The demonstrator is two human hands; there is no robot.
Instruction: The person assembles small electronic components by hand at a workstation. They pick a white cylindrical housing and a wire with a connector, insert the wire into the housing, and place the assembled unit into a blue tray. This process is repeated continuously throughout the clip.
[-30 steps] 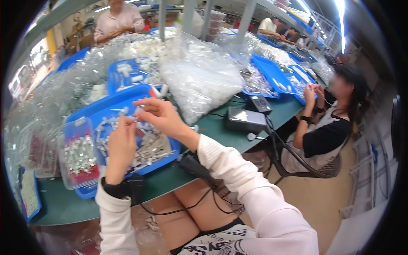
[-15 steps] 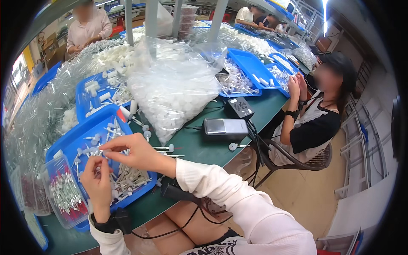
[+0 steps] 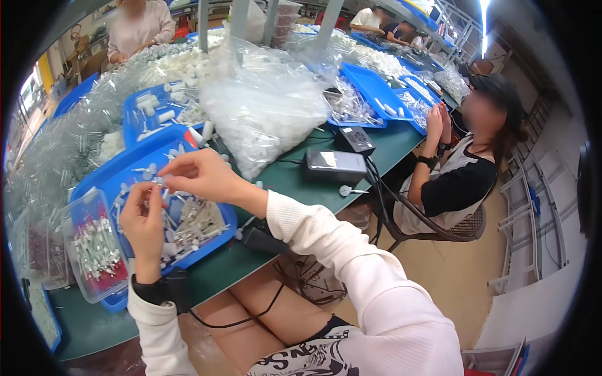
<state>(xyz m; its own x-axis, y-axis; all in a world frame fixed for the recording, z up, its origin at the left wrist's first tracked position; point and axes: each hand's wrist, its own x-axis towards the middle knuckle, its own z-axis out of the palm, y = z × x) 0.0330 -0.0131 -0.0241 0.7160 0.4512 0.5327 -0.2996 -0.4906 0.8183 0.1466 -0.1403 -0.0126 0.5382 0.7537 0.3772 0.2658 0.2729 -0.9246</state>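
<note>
- Left hand (image 3: 143, 220) is raised over the blue tray (image 3: 213, 241), fingers pinched together on a small white part (image 3: 152, 186).
- Right hand (image 3: 199, 177) is held just beside it, fingers closed on the same part.
- Clear box (image 3: 94, 247) of metal pieces is seen at the tray's left.
- Farther along the green desk (image 3: 288, 182) lies a bulging clear bag (image 3: 263, 116).

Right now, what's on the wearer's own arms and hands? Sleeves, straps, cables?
Both hands are bare, no gloves. The left hand comes out of a white long sleeve, with a black wristband at the wrist; a thin black cable runs from the band across the lap. The right hand has the same white long sleeve, loose and creased, with no band.
</note>
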